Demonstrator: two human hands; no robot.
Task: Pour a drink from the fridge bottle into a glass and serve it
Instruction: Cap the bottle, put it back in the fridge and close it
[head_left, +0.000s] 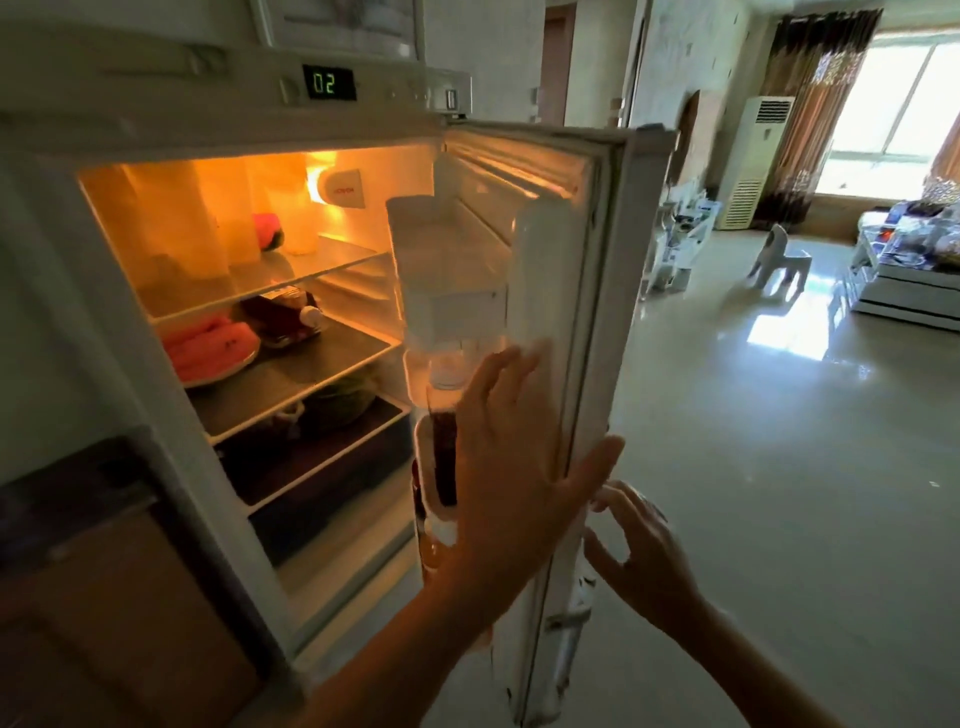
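Note:
The fridge (249, 124) stands open, lit orange inside. Its door (592, 322) swings out to the right. In the lower door shelf a bottle (443, 457) of dark drink stands upright, with a pale cap. My left hand (511, 467) is spread open just right of the bottle, in front of the door's inner side, holding nothing. My right hand (636, 540) is at the door's outer edge, fingers apart and curled toward it. No glass is in view.
Fridge shelves hold sliced watermelon on a plate (208, 345), a lying bottle (288, 314) and containers. A white door bin (447, 270) sits above the bottle. To the right lie a glossy floor, a small chair (779, 257), a low table (904, 280) and a standing air conditioner (753, 161).

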